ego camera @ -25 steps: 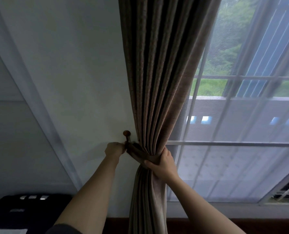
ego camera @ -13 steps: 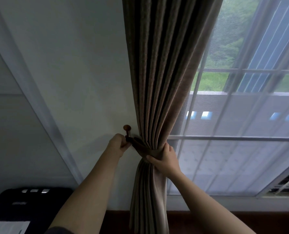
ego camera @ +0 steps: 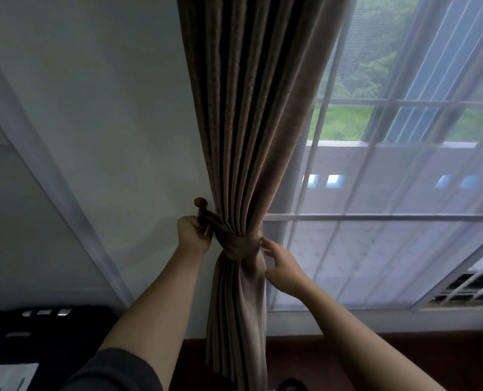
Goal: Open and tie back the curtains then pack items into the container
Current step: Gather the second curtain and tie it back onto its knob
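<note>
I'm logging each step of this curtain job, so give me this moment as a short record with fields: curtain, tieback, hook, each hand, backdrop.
curtain: brown curtain gathered into a bunch beside the window
tieback: fabric tieback wrapped around the bunch, running to the hook
hook: dark wooden wall hook on the white wall
left hand: left hand grips the tieback end at the hook
right hand: right hand open, fingertips near the tieback, contact unclear
backdrop: sheer curtain over the window
</note>
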Action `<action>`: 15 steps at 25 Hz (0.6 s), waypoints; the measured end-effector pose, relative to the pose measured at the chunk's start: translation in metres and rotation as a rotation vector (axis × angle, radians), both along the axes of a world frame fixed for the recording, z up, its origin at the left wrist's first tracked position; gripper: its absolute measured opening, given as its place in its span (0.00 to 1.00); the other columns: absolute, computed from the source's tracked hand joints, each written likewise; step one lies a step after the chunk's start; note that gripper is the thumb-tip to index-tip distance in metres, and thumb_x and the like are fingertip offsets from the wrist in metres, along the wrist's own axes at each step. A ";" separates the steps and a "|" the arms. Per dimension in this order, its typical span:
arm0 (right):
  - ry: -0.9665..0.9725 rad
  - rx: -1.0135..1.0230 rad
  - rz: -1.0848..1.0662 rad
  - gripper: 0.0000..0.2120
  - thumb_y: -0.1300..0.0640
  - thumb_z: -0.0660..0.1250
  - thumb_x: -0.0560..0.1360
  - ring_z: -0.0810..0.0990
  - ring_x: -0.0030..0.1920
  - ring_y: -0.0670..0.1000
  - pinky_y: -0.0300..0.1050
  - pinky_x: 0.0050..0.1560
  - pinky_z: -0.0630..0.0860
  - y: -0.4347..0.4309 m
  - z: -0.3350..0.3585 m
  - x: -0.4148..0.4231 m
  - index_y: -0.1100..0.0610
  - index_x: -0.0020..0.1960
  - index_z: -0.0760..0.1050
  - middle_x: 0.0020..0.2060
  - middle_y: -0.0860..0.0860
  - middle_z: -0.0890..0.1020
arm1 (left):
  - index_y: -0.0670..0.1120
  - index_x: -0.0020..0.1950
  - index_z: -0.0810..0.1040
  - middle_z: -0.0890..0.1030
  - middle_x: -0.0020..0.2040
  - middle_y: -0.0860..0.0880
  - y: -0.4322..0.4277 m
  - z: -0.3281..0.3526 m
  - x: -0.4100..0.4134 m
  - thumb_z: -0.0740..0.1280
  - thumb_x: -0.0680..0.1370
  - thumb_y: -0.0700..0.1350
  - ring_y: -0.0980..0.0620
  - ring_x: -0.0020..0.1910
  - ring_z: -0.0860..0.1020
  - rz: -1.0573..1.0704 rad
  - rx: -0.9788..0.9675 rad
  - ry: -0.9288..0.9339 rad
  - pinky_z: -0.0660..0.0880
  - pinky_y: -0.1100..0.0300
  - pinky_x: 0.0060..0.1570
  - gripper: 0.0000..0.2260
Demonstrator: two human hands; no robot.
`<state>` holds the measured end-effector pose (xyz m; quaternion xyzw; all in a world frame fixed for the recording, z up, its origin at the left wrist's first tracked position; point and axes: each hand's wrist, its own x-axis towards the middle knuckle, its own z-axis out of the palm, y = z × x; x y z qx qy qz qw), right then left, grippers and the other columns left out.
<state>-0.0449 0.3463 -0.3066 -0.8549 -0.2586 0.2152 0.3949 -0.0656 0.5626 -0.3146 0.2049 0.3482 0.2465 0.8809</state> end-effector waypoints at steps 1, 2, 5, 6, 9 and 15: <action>0.002 0.009 0.009 0.33 0.65 0.62 0.73 0.66 0.70 0.52 0.49 0.66 0.70 -0.003 0.002 0.000 0.55 0.75 0.56 0.72 0.54 0.66 | 0.48 0.31 0.63 0.67 0.33 0.47 -0.004 -0.001 -0.004 0.52 0.60 0.33 0.49 0.31 0.68 -0.006 0.004 -0.034 0.70 0.61 0.40 0.10; 0.004 0.021 0.012 0.33 0.65 0.62 0.73 0.65 0.71 0.52 0.49 0.66 0.70 -0.005 0.003 -0.001 0.55 0.75 0.55 0.72 0.54 0.65 | 0.48 0.33 0.66 0.70 0.35 0.47 -0.011 -0.002 -0.010 0.52 0.64 0.32 0.48 0.34 0.71 -0.007 0.014 -0.052 0.70 0.61 0.41 0.11; 0.049 0.047 0.009 0.35 0.67 0.61 0.73 0.62 0.73 0.53 0.52 0.67 0.69 -0.006 0.004 -0.004 0.54 0.76 0.51 0.73 0.54 0.63 | 0.41 0.59 0.76 0.77 0.52 0.45 -0.039 -0.013 -0.020 0.50 0.78 0.33 0.40 0.55 0.77 -0.196 0.178 0.137 0.74 0.55 0.52 0.18; 0.069 0.060 0.015 0.35 0.67 0.60 0.73 0.63 0.73 0.53 0.52 0.68 0.68 -0.004 0.004 -0.005 0.54 0.76 0.51 0.73 0.54 0.64 | 0.39 0.64 0.74 0.77 0.54 0.44 -0.045 -0.018 -0.023 0.51 0.78 0.32 0.40 0.58 0.76 -0.334 0.366 0.286 0.74 0.55 0.52 0.19; 0.105 0.082 0.012 0.34 0.67 0.56 0.72 0.66 0.71 0.55 0.55 0.68 0.68 0.007 -0.004 -0.005 0.52 0.76 0.53 0.70 0.54 0.68 | 0.43 0.63 0.76 0.79 0.60 0.42 -0.046 -0.033 -0.040 0.58 0.76 0.35 0.42 0.58 0.77 -0.657 1.052 0.565 0.74 0.57 0.54 0.17; 0.210 0.105 0.074 0.29 0.71 0.54 0.74 0.66 0.70 0.54 0.56 0.69 0.66 0.037 -0.005 -0.017 0.58 0.74 0.57 0.69 0.56 0.69 | 0.47 0.55 0.81 0.85 0.50 0.47 -0.035 -0.056 -0.088 0.65 0.69 0.35 0.50 0.51 0.82 -0.699 1.355 0.451 0.77 0.50 0.58 0.17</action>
